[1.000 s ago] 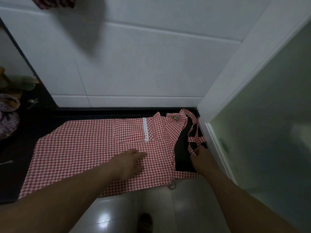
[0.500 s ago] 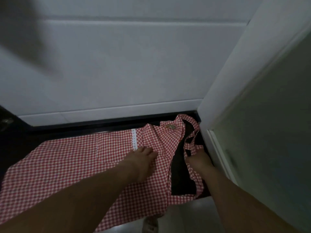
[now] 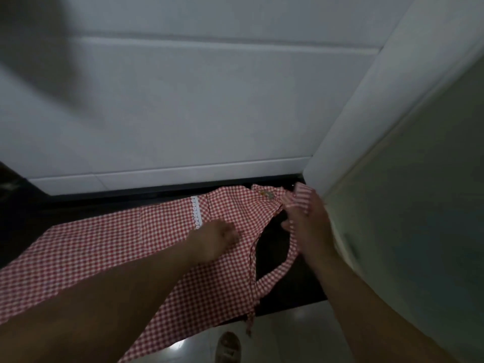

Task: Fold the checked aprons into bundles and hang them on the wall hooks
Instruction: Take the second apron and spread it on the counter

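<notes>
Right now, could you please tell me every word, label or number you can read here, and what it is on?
No text here can be read.
The small patch on the checked apron: too blurred to read.
Pale marks on the footwear below: too blurred to read.

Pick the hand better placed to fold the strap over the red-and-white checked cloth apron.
Right. The right hand holds the checked neck strap, lifted at the bib end of the red-and-white checked cloth apron. The left hand rests on the apron's middle by the white lace trim, probably better used pinning it.
</notes>
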